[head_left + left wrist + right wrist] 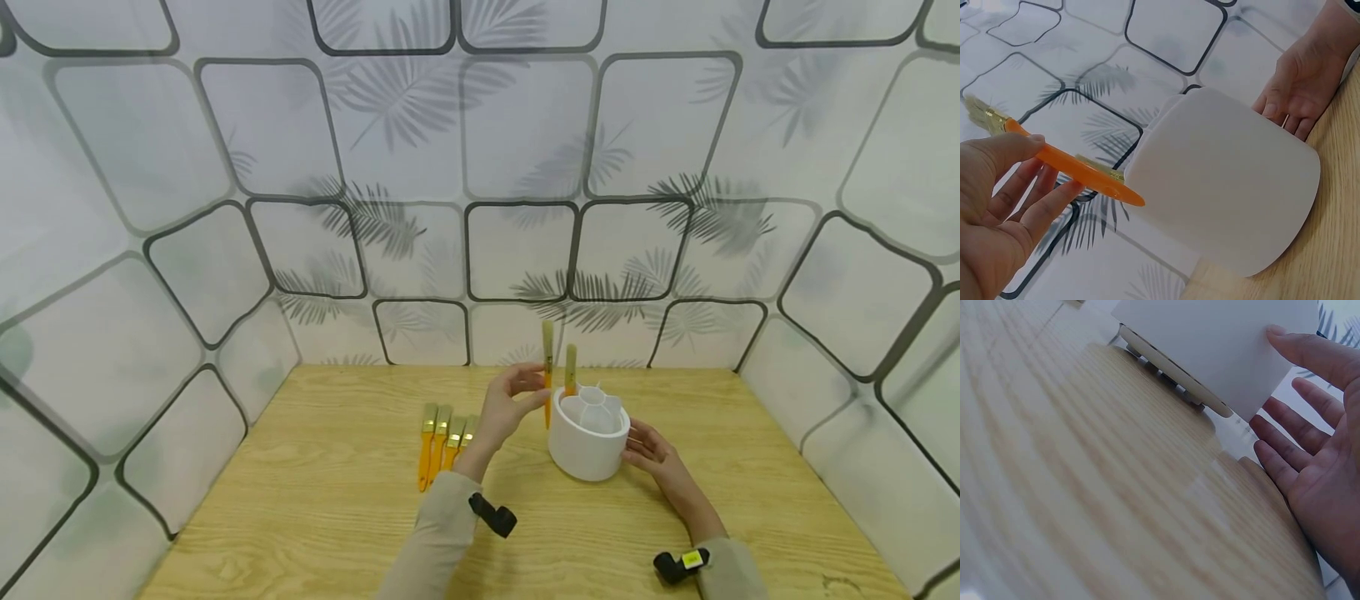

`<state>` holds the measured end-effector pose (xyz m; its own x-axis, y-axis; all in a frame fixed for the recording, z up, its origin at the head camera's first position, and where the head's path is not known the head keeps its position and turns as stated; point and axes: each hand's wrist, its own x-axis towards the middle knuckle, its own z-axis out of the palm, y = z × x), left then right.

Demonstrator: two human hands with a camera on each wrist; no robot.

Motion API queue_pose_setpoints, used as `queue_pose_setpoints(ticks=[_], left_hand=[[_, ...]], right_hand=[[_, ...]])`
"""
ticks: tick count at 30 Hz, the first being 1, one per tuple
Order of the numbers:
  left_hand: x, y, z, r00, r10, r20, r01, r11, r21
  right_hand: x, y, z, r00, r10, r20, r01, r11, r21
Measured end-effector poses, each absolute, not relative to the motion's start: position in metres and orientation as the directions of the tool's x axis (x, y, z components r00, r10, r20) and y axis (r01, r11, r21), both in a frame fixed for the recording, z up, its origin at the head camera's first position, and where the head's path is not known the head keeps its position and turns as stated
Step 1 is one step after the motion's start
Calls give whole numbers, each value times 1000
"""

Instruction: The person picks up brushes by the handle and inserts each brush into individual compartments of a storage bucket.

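My left hand [510,407] pinches a paintbrush [1079,169] by its orange handle between thumb and fingertips. The brush stands bristles up at the left side of a white round organizer [588,454], with its handle end overlapping the rim in the left wrist view. Inside the organizer are several dividers around a central ring [594,397]. Another paintbrush [571,367] stands in its back left part, bristles up. My right hand [654,454] is at the organizer's right side; its thumb [1316,353] touches the wall and its fingers are loosely extended near the bottom edge.
Several orange-handled paintbrushes [435,442] lie side by side on the wooden table [322,508], left of my left forearm, which partly covers them. Behind the table hangs a patterned backdrop [517,250], which also closes in both sides.
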<state>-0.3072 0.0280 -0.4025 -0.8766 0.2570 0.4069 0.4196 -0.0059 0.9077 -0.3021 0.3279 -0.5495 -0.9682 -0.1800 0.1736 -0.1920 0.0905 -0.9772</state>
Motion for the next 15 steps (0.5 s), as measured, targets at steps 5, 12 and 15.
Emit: queue_pose_setpoints(ticks=[5, 12, 15], left_hand=[[-308, 30, -400, -872, 262, 412, 422, -22, 906], [-310, 34, -398, -867, 257, 426, 430, -42, 902], [-310, 35, -397, -862, 258, 437, 443, -38, 896]], right_hand=[[-303, 328, -549, -969, -172, 175, -193, 97, -976], [-303, 328, -549, -971, -167, 171, -190, 107, -976], [-302, 327, -548, -970, -169, 176, -195, 103, -975]])
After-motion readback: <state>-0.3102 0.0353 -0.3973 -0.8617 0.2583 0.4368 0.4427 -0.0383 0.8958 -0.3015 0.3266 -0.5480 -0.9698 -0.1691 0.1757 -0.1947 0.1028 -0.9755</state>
